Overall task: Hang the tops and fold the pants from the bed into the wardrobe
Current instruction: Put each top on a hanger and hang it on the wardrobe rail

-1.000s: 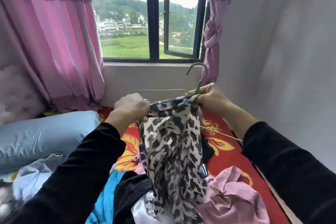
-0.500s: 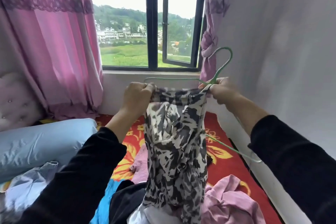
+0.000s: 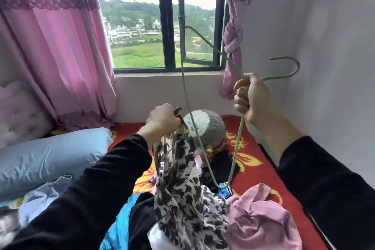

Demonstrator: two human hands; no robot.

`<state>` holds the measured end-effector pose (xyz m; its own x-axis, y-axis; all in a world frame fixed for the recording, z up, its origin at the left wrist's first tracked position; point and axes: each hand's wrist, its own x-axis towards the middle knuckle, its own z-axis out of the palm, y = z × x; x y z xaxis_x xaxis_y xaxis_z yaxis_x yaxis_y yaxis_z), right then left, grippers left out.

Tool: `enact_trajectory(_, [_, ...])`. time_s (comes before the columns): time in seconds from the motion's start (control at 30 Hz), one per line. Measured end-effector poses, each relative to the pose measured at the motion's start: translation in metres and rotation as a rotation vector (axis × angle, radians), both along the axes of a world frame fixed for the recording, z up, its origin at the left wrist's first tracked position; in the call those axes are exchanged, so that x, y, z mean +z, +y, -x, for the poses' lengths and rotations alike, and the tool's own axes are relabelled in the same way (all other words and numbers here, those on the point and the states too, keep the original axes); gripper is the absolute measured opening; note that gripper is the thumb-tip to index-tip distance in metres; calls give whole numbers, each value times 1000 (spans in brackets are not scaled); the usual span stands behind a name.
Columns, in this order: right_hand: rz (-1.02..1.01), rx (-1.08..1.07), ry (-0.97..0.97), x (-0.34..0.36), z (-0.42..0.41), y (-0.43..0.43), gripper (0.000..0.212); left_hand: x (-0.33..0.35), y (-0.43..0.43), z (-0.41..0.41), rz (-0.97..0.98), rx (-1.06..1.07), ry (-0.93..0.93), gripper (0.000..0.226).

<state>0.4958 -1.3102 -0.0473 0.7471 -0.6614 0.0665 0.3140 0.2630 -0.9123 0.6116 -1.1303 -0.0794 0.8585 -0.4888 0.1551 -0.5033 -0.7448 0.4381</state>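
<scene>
Leopard-print top (image 3: 182,184) bunched inside left hand (image 3: 162,119) fingers, apart from hanger (image 3: 235,164).

Leopard-print top (image 3: 182,189) hangs bunched over the clothes pile (image 3: 259,219), green wire hanger (image 3: 236,148) sideways beside it.

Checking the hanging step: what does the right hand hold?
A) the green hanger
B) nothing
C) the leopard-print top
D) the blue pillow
A: the right hand grips the green hanger near its hook, while the left hand holds the leopard-print top.
</scene>
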Motion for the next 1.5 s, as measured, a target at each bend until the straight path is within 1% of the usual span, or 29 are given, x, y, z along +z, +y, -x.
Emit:
enact_trajectory(0.07, [-140, 1, -105, -1, -2, 7, 43, 0, 1, -3, 137, 5, 157, 28])
enact_trajectory(0.13, [-233, -41, -187, -5, -6, 17, 41, 2, 3, -5, 309, -6, 315, 32])
enact_trajectory(0.2, [-274, -109, -277, -13, -12, 29, 39, 7, 4, -8, 476, -8, 429, 31])
enact_trajectory(0.27, [-295, -176, -351, -23, -18, 40, 37, 13, 6, -13, 576, 18, 527, 26])
enact_trajectory(0.33, [-307, -215, -370, -34, -24, 48, 38, 18, 10, -21, 652, 8, 625, 22])
enact_trajectory(0.37, [-293, -235, -351, -41, -27, 51, 39, 21, 12, -23, 688, 15, 645, 22])
enact_trajectory(0.43, [-217, -279, -269, -54, -32, 55, 39, 24, 19, -33, 757, 52, 673, 27])
enact_trajectory(0.5, [-96, -294, -156, -68, -36, 53, 39, 28, 24, -37, 818, 62, 698, 30])
enact_trajectory(0.6, [195, -245, 44, -85, -38, 40, 46, 37, 37, -40, 901, 89, 663, 27])
enact_trajectory(0.67, [395, -165, 173, -86, -34, 29, 49, 34, 44, -50, 946, 185, 574, 26])
enact_trajectory(0.77, [609, -85, 250, -79, -29, 18, 51, 27, 52, -61, 1015, 298, 489, 16])
enact_trajectory(0.83, [686, -91, 260, -76, -29, 12, 53, 19, 55, -67, 1069, 336, 455, 15])
enact_trajectory(0.87, [720, -80, 260, -74, -29, 9, 52, 15, 57, -70, 1063, 347, 412, 17])
enact_trajectory(0.93, [839, -37, 298, -70, -28, 4, 49, 6, 60, -73, 991, 356, 318, 13])
enact_trajectory(1.03, [991, -7, 382, -59, -27, -1, 44, -2, 65, -76, 815, 300, 201, 20])
enact_trajectory(1.1, [1034, -2, 399, -47, -28, -5, 43, -3, 65, -73, 716, 231, 126, 21])
enact_trajectory(1.2, [1025, -22, 405, -22, -33, -7, 43, 5, 63, -67, 643, 121, 55, 17])
enact_trajectory(1.23, [1033, -3, 431, -15, -36, -6, 43, 10, 61, -64, 629, 72, 50, 15])
enact_trajectory(1.27, [1056, 61, 493, -8, -38, -4, 43, 16, 57, -59, 640, 16, 62, 14])
enact_trajectory(1.33, [1078, 288, 622, 2, -41, 3, 41, 29, 48, -43, 695, -126, 131, 14])
enact_trajectory(1.37, [1072, 369, 628, 6, -43, 7, 39, 35, 44, -35, 695, -212, 164, 16])
enact_trajectory(1.43, [1056, 366, 553, 17, -44, 10, 37, 45, 42, -19, 603, -361, 244, 17])
enact_trajectory(1.5, [1064, 338, 539, 27, -45, 8, 37, 50, 47, -14, 485, -394, 281, 16])
